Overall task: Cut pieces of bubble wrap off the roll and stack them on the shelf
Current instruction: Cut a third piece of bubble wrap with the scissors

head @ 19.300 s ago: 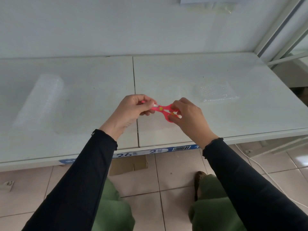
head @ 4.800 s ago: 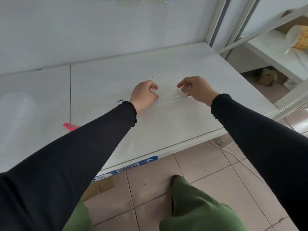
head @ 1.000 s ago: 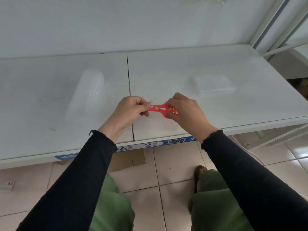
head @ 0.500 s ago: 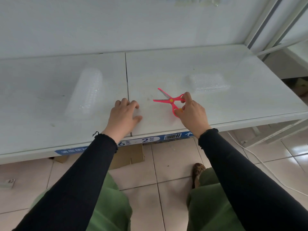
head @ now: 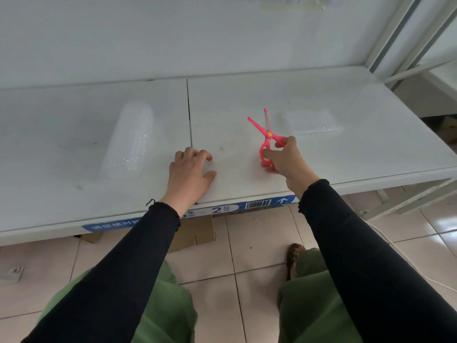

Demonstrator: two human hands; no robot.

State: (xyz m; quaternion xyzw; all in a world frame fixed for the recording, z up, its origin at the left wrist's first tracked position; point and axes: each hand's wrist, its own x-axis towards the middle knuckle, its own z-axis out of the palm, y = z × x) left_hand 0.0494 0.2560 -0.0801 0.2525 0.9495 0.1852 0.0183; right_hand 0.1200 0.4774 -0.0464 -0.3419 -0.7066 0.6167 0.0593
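Note:
A roll of clear bubble wrap (head: 128,139) lies on the white shelf (head: 247,95), left of the seam. A small stack of cut bubble-wrap pieces (head: 312,123) rests on the right half of the shelf. My right hand (head: 286,159) grips pink scissors (head: 265,134) by the handles; their blades are spread and point away from me, just left of the stack. My left hand (head: 190,174) rests palm down on the shelf near its front edge, fingers apart, holding nothing, a little right of the roll.
A blue label strip with a barcode (head: 222,210) runs along the shelf's front edge. Cardboard (head: 195,233) lies under the shelf on the tiled floor. Metal uprights (head: 400,35) and another shelf unit stand at the right. A white cable (head: 395,246) trails across the floor.
My left hand let go of the scissors and came down flat on the shelf. My right hand kept them, opened the blades and turned them from pointing left to pointing away.

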